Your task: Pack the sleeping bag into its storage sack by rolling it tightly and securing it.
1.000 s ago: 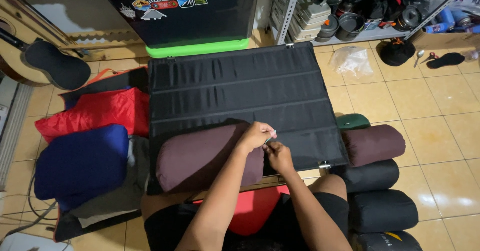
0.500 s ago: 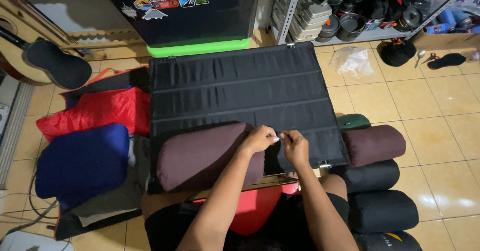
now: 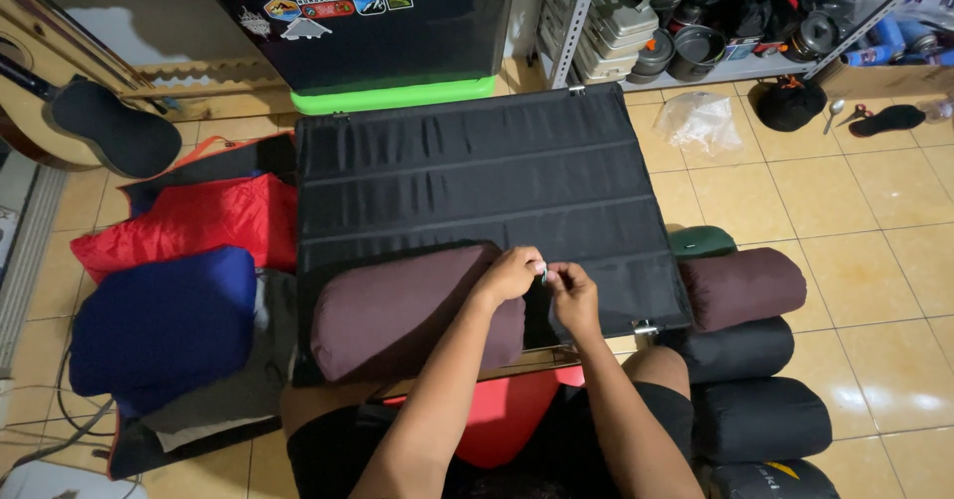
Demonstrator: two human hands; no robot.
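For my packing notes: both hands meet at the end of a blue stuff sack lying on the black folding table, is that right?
Not quite: the head view shows the left hand and right hand meeting at the end of a maroon stuff sack on the black folding table, not a blue one.

We see a stuff sack [image 3: 407, 315] lying on the folding table [image 3: 477, 176] — more rolled sacks [image 3: 745, 285] stacked to its right.

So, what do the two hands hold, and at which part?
Both the left hand and right hand pinch something small at the open end of the maroon stuff sack; what it is cannot be told.
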